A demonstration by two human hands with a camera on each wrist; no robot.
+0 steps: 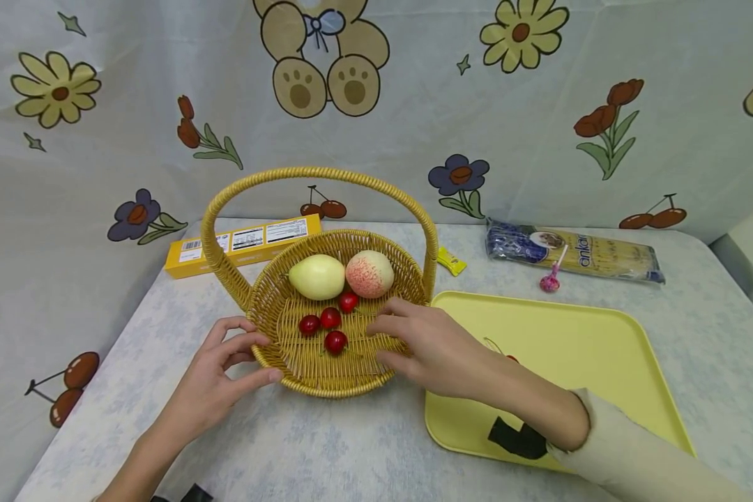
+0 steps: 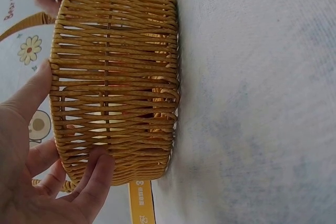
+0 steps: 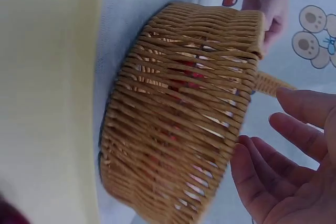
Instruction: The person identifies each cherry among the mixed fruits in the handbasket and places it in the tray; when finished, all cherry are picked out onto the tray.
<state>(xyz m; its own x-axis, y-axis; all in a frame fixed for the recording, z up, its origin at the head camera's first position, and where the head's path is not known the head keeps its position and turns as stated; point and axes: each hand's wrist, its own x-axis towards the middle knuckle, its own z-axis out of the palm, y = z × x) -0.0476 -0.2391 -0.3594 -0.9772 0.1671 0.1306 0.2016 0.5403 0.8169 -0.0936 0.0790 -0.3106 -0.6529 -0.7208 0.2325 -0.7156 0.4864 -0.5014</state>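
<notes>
A wicker basket (image 1: pixel 326 383) with a tall arched handle stands on the table. Inside lie a pale green pear (image 1: pixel 317 277), a pink-and-cream peach (image 1: pixel 369 274) and several red cherries (image 1: pixel 335 342). At the basket's near left rim, my left hand (image 1: pixel 226 369) holds on with thumb and fingers spread; some fingertips press the woven outer wall (image 2: pixel 115 98). My right hand (image 1: pixel 423 345) hovers over the right rim, fingers loosely bent and apart, nothing visible between them. Beneath the right forearm, another cherry (image 1: pixel 512 358) shows partly on the yellow tray (image 1: pixel 577 335).
Behind the basket lies a yellow box (image 1: pixel 245 244). A small yellow-wrapped sweet (image 1: pixel 451 261), a pink lollipop (image 1: pixel 549 281) and a packet of pasta (image 1: pixel 577 251) lie along the back. A black patch (image 1: pixel 517 438) is on the tray's near edge. Printed cloth hangs behind.
</notes>
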